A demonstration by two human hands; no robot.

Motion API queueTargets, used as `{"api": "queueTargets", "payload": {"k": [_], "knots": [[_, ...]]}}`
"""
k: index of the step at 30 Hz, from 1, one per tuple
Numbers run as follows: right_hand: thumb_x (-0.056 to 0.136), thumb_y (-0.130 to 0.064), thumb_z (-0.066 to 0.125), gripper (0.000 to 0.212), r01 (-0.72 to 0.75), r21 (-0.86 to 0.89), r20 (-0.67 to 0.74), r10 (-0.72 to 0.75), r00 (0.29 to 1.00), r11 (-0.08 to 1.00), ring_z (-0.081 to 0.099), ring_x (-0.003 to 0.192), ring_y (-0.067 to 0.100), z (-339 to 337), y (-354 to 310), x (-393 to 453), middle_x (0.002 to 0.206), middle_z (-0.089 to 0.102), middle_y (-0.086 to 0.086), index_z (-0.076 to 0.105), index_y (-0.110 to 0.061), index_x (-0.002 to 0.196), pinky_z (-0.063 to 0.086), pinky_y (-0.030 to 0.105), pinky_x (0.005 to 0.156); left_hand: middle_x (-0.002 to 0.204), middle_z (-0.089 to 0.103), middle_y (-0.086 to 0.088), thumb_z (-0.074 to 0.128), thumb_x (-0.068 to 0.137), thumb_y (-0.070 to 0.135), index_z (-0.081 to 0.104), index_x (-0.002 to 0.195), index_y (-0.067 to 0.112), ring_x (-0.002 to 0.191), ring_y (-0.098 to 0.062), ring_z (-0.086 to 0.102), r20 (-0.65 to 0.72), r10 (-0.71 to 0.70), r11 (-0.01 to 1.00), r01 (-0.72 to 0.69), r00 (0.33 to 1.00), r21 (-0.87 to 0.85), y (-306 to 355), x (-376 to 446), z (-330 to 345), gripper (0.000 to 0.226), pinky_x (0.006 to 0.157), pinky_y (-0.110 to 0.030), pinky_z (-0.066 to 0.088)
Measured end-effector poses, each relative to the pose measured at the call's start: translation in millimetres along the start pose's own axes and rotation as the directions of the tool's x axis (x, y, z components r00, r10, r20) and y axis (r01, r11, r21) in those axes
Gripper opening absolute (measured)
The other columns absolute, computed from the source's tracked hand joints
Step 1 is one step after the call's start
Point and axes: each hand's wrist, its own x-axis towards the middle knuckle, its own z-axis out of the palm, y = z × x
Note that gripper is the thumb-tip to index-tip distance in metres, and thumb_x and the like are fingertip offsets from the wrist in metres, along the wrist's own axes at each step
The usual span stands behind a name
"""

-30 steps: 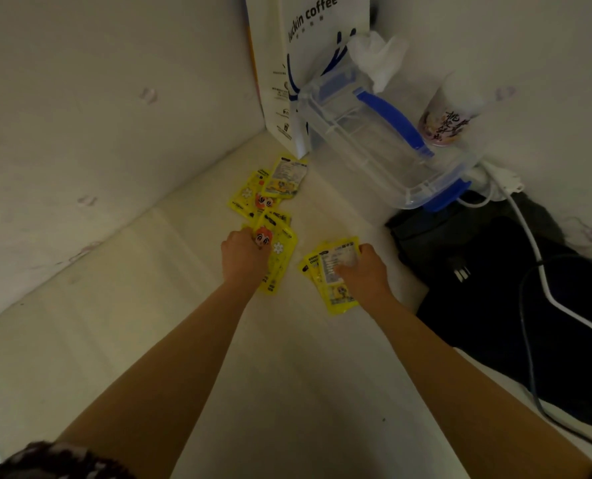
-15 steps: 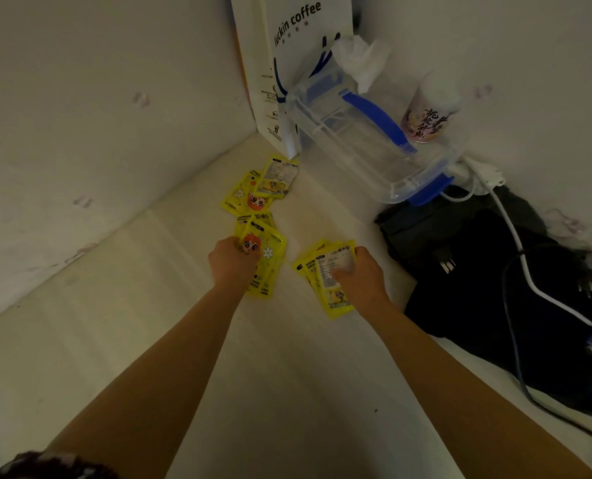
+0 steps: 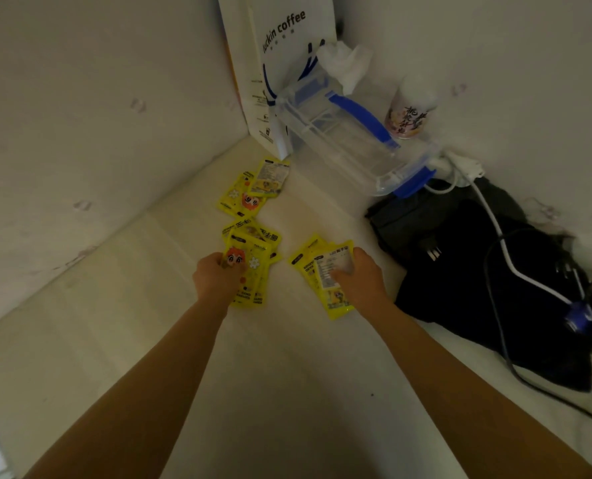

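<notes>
Several yellow sachets lie on a white surface in three groups. My left hand (image 3: 218, 278) grips the near edge of the middle stack of yellow sachets (image 3: 253, 267), whose top one shows an orange cartoon face. My right hand (image 3: 360, 281) lies on the right stack of sachets (image 3: 317, 271), fingers curled over the top one, which is label side up. A third small pile of sachets (image 3: 253, 191) lies farther back, untouched, close to the corner.
A white luckin coffee paper bag (image 3: 277, 57) stands in the corner. Beside it a clear plastic box (image 3: 349, 146) with blue clips, a tissue and a printed cup (image 3: 408, 115). Dark clothing (image 3: 488, 271) with white and black cables lies to the right. Walls close in left and behind.
Both hands stay on their stacks. The left stack has slid slightly nearer to me, away from the far pile; the camera view has shifted a little.
</notes>
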Motion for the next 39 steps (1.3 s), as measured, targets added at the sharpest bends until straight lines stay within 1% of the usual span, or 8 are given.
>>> {"api": "queueTargets", "payload": {"k": [7, 12, 15, 19, 25, 30, 35, 39], "knots": [[0.089, -0.009, 0.060, 0.018, -0.002, 0.004, -0.093, 0.003, 0.996, 1.000, 0.047, 0.076, 0.016, 3.5, 9.5, -42.7, 0.097, 0.051, 0.009, 0.042, -0.009, 0.091, 0.036, 0.002, 0.041, 0.066, 0.065, -0.008, 0.071, 0.080, 0.015, 0.063, 0.078, 0.007, 0.054, -0.019, 0.057, 0.068, 0.023, 0.999, -0.020, 0.997, -0.045, -18.4, -16.7, -17.9, 0.011, 0.051, -0.027, 0.045], [0.090, -0.011, 0.059, 0.014, -0.056, 0.056, -0.164, 0.064, 0.984, 0.997, 0.044, 0.060, 0.004, 12.2, 21.2, -92.4, 0.096, 0.049, 0.005, 0.046, -0.007, 0.095, 0.035, 0.006, 0.037, 0.081, 0.066, -0.014, 0.074, 0.078, 0.015, 0.066, 0.079, 0.013, 0.071, -0.027, 0.063, 0.172, 0.073, 0.994, -0.056, 0.982, -0.097, -38.5, -44.2, -32.9, 0.009, 0.067, -0.043, 0.055], [0.090, -0.017, 0.060, 0.018, -0.101, 0.048, -0.223, 0.109, 0.969, 0.994, 0.050, 0.079, 0.016, 17.8, 29.9, -127.4, 0.097, 0.048, 0.003, 0.047, -0.008, 0.098, 0.042, 0.019, 0.051, 0.077, 0.066, -0.010, 0.072, 0.081, 0.011, 0.066, 0.077, 0.016, 0.072, -0.026, 0.063, 0.281, 0.088, 0.986, -0.043, 0.956, -0.162, -54.3, -69.1, -40.6, 0.009, 0.071, -0.044, 0.056], [0.088, -0.018, 0.061, 0.020, -0.190, 0.108, -0.286, 0.214, 0.934, 0.976, 0.056, 0.092, 0.027, 27.7, 46.8, -181.0, 0.096, 0.053, 0.006, 0.047, -0.006, 0.097, 0.054, 0.043, 0.075, 0.079, 0.068, -0.012, 0.071, 0.082, 0.008, 0.067, 0.078, 0.013, 0.075, -0.029, 0.066, 0.413, 0.108, 0.984, -0.036, 0.904, -0.177, -78.2, -100.8, -46.6, 0.007, 0.076, -0.053, 0.057], [0.086, -0.016, 0.062, 0.026, -0.264, 0.268, -0.387, 0.355, 0.851, 0.926, 0.051, 0.086, 0.024, 40.5, 80.4, -270.3, 0.094, 0.054, 0.005, 0.053, -0.001, 0.105, 0.039, 0.027, 0.071, 0.088, 0.069, -0.020, 0.070, 0.082, 0.010, 0.069, 0.087, 0.008, 0.078, -0.032, 0.067, 0.563, 0.121, 0.987, -0.037, 0.818, -0.158, -106.8, -160.5, -47.2, 0.005, 0.079, -0.055, 0.055], [0.081, -0.012, 0.066, 0.022, -0.274, 0.460, -0.421, 0.479, 0.770, 0.845, 0.056, 0.081, 0.026, 50.3, 117.8, -341.2, 0.089, 0.060, 0.013, 0.054, 0.001, 0.094, 0.042, 0.029, 0.063, 0.091, 0.071, -0.017, 0.071, 0.081, 0.009, 0.071, 0.086, 0.012, 0.085, -0.033, 0.068, 0.681, 0.107, 0.994, -0.060, 0.724, -0.092, -133.1, -212.2, -38.4, 0.006, 0.082, -0.058, 0.052], [0.079, -0.006, 0.065, 0.020, -0.260, 0.633, -0.434, 0.613, 0.660, 0.729, 0.065, 0.087, 0.030, 59.1, 163.0, -413.0, 0.094, 0.068, 0.015, 0.059, -0.001, 0.097, 0.054, 0.043, 0.080, 0.090, 0.071, -0.018, 0.071, 0.081, 0.011, 0.070, 0.083, 0.013, 0.082, -0.031, 0.067, 0.772, 0.118, 0.984, -0.178, 0.625, -0.007, -162.7, -269.0, -21.9, 0.002, 0.080, -0.054, 0.054], [0.082, 0.000, 0.062, 0.021, -0.220, 0.760, -0.406, 0.711, 0.574, 0.612, 0.065, 0.083, 0.024, 59.5, 203.5, -477.0, 0.093, 0.068, 0.011, 0.059, 0.000, 0.103, 0.053, 0.035, 0.075, 0.085, 0.070, -0.011, 0.073, 0.081, 0.013, 0.070, 0.083, 0.013, 0.079, -0.027, 0.066, 0.842, 0.111, 0.965, -0.259, 0.528, 0.035, -191.2, -323.4, -0.7, 0.004, 0.077, -0.049, 0.055]]}}
